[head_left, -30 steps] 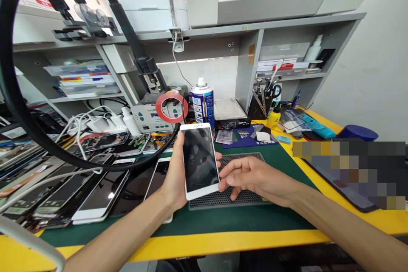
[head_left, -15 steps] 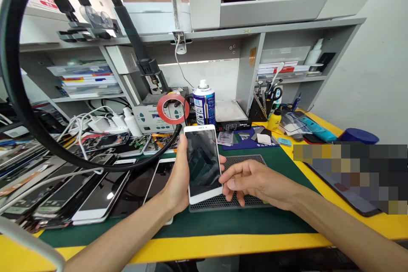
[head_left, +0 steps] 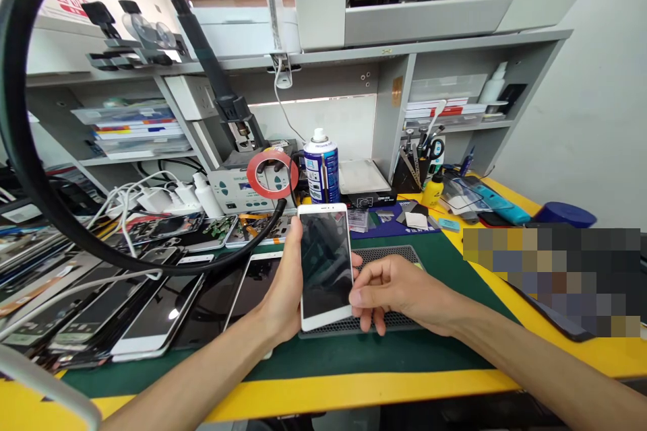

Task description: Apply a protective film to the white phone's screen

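My left hand [head_left: 284, 286] grips a white smartphone [head_left: 325, 264] by its left edge and holds it upright, its dark screen facing me. My right hand [head_left: 391, 289] rests against the phone's lower right edge, with the fingers curled and the thumb touching the rim. Both hands hover over a black perforated mat [head_left: 399, 262] that lies on the green work mat [head_left: 354, 350].
Several phones and screens [head_left: 146, 310] lie stacked at the left. A spray can [head_left: 321, 165], a red tape roll [head_left: 271, 173] and a control unit stand behind. A tool cup [head_left: 422, 155] sits at the right. A black ring lamp [head_left: 20, 148] arcs overhead.
The phone has shifted slightly right and stands more upright. My right hand has curled from loosely spread fingers into contact with the phone's lower right edge.
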The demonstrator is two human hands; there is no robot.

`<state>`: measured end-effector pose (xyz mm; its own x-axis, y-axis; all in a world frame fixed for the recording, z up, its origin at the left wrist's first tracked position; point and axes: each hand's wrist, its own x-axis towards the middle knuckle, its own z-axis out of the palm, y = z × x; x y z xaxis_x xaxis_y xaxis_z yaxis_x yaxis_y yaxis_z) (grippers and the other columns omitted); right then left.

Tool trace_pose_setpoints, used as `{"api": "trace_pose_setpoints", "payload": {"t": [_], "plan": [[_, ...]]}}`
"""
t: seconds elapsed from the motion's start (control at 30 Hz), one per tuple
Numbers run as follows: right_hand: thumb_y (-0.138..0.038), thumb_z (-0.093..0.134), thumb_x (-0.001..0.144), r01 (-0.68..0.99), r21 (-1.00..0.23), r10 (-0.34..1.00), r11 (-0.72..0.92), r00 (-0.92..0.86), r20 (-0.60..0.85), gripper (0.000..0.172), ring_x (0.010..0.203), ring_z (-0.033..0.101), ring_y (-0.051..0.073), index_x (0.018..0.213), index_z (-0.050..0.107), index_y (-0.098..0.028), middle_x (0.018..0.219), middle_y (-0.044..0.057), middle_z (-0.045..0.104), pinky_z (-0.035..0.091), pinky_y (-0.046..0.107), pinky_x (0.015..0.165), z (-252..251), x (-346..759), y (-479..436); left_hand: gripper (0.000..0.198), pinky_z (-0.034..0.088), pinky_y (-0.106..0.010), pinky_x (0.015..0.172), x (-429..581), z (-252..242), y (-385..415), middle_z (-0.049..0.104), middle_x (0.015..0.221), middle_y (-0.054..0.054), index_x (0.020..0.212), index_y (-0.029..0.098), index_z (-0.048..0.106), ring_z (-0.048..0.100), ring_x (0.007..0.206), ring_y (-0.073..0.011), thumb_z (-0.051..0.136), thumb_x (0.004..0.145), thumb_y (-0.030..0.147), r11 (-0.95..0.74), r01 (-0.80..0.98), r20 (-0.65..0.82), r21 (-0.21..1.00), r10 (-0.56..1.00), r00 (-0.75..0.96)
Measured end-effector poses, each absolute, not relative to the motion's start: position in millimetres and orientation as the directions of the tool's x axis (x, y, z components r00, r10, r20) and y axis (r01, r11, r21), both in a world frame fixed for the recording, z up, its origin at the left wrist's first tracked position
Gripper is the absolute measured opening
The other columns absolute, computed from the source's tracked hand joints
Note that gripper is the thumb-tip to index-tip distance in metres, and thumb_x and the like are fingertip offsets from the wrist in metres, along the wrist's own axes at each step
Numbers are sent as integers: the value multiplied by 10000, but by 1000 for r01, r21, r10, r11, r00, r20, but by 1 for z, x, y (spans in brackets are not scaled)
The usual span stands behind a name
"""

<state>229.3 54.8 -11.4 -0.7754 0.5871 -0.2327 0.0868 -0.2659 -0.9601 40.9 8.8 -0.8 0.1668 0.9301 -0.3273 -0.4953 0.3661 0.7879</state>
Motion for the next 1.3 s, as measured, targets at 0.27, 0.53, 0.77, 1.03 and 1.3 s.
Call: {"api": "trace_pose_setpoints", "payload": {"t": [0.27,0.53,0.77,1.03,1.3], "plan": [[-320,777,786,7,-930,645,-368,-718,-261,242,606,665,143,744,636,-128,747,71,709,501,220,502,-7,233,58,852,532,-405,890,41,-6,10,743,1039,-150,1093,121,700,697,962,-303,369,802,851,280,-413,-275,866,959,75],[-296,725,844,-8,-932,732,-363,-621,-280,219,564,649,138,739,649,-120,659,68,679,544,233,526,-7,240,70,599,475,-462,1001,40,3,11,686,1202,-187,1155,103,630,612,1177,-334,494,913,634,350,-617,-255,705,937,240],[-284,669,891,-6,-959,832,-284,-498,-244,164,502,664,167,871,645,-123,634,105,709,570,264,534,-5,248,78,696,445,-609,1013,26,12,8,580,1367,-237,1389,101,438,558,1255,-404,487,916,609,413,-699,-280,583,910,304],[-363,665,909,87,-980,853,-179,-483,-198,248,524,647,160,1005,676,-135,679,88,710,557,260,499,-10,259,86,585,611,-455,599,16,14,10,746,999,-183,1220,127,601,737,802,-339,513,895,605,449,-172,-433,877,893,122],[-241,753,833,60,-980,828,-190,-527,-193,331,599,665,161,1124,666,-109,744,82,715,581,269,590,-1,267,86,602,437,-251,375,-5,7,14,614,421,-75,920,92,739,564,326,-193,507,875,646,233,435,-255,870,967,-7]]}}
